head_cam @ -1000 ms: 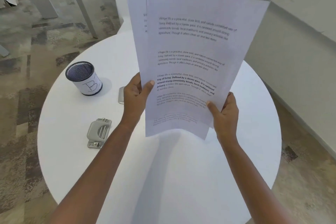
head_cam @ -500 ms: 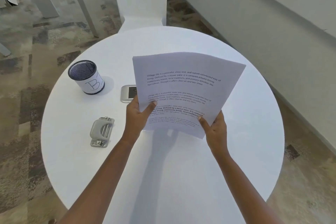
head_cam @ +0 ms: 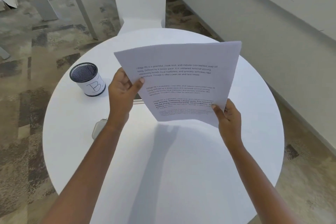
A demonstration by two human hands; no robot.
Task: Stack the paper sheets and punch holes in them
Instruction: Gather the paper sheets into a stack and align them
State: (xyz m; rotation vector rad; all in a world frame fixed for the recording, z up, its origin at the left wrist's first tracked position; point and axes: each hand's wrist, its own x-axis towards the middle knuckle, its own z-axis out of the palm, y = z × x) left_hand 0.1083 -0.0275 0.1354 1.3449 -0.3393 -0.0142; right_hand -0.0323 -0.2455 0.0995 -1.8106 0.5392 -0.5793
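Both hands hold a stack of printed white paper sheets (head_cam: 183,82) tilted above the round white table (head_cam: 163,169). My left hand (head_cam: 121,94) grips the stack's left edge, thumb on top. At the lower right corner my right hand (head_cam: 229,120) pinches the sheets. The sheets look squared into one pile. A grey metal hole punch (head_cam: 98,129) lies on the table to the left, mostly hidden behind my left forearm.
A black mesh pen cup (head_cam: 87,79) with a label marked "B" stands at the table's left. A small grey object (head_cam: 139,100) peeks out under the paper. A white chair (head_cam: 141,0) stands behind the table; a wall runs along the right.
The fanned, upright sheets have come down towards the table and closed into one aligned pile. My left hand slid up the left edge and now covers the hole punch.
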